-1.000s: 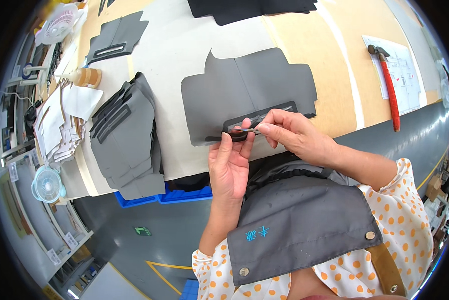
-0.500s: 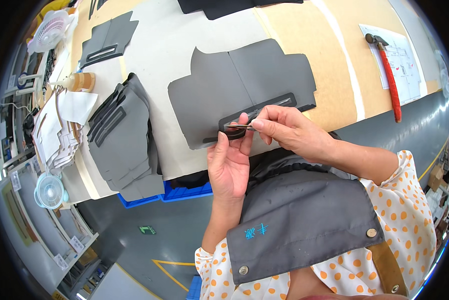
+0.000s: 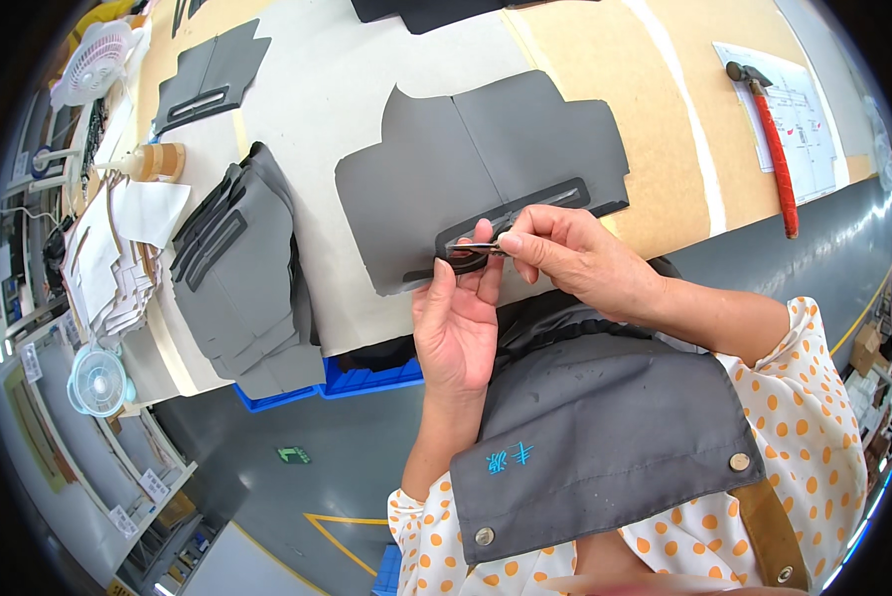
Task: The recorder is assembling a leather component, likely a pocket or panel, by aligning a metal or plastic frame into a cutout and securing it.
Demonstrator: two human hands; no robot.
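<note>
My left hand (image 3: 458,323) is raised palm-up in front of the table edge, its fingertips pinching a small dark strip (image 3: 469,256). My right hand (image 3: 563,256) comes in from the right and grips the same strip between thumb and forefinger, just beside the left fingertips. Directly behind the hands lies a large grey cut fabric panel (image 3: 486,164) with a long dark slot-shaped piece (image 3: 525,211) on its near edge.
A stack of grey cut panels (image 3: 247,278) lies at the left. Further left are white paper pieces (image 3: 108,258), a glue bottle (image 3: 153,159) and a small fan (image 3: 93,65). A red-handled hammer (image 3: 776,149) lies at the right. A blue bin (image 3: 327,382) sits under the table edge.
Both hands stay together on the small strip; they have drifted slightly as the view shifted, with the fingers working the strip in place.
</note>
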